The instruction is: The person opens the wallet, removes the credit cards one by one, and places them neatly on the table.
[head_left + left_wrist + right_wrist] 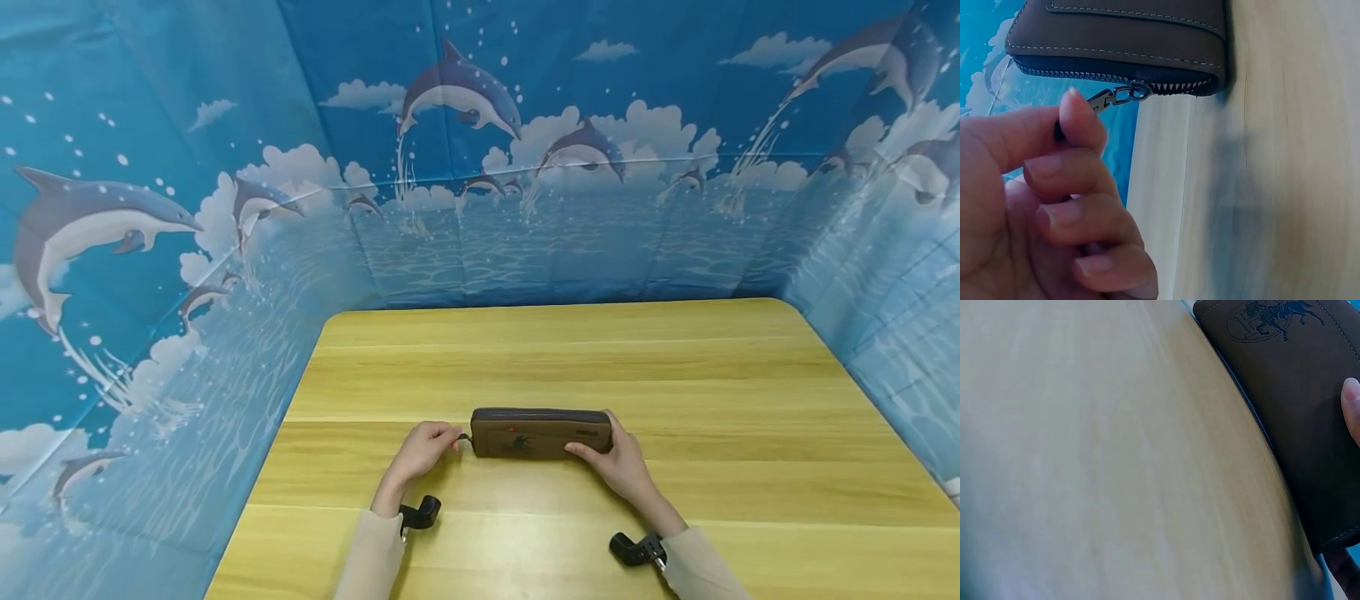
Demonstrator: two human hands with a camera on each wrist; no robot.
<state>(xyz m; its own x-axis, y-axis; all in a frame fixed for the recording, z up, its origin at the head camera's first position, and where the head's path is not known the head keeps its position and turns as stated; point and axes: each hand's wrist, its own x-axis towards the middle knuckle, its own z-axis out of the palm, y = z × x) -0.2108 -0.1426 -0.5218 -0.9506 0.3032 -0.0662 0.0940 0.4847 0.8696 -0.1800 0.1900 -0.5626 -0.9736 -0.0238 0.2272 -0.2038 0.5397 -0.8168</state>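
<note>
Your left hand [423, 450] pinches the dark metal zip pull [1103, 100]; your right hand [622, 458] grips the brown, rectangular, leather-look wallet [543, 432] over the yellow wood-grain table [525, 358] — probably light, semi-stiff (best held by its ends).

One brown, rectangular, leather-like zip wallet [551, 435] is being shown, and one slim, dark metal zipper pull [1101, 100] is being counted on it. One bare left hand [422, 448] and one bare right hand [622, 462] are being seen, two hands in all. Two long beige sleeves [371, 554] are being worn, along with two black, bent wrist cameras [422, 512]. One yellow, wood-grained table [570, 358] is being shown, and at least ten grey-and-white dolphins [457, 83] are being displayed on the blue backdrop [510, 242].
</note>
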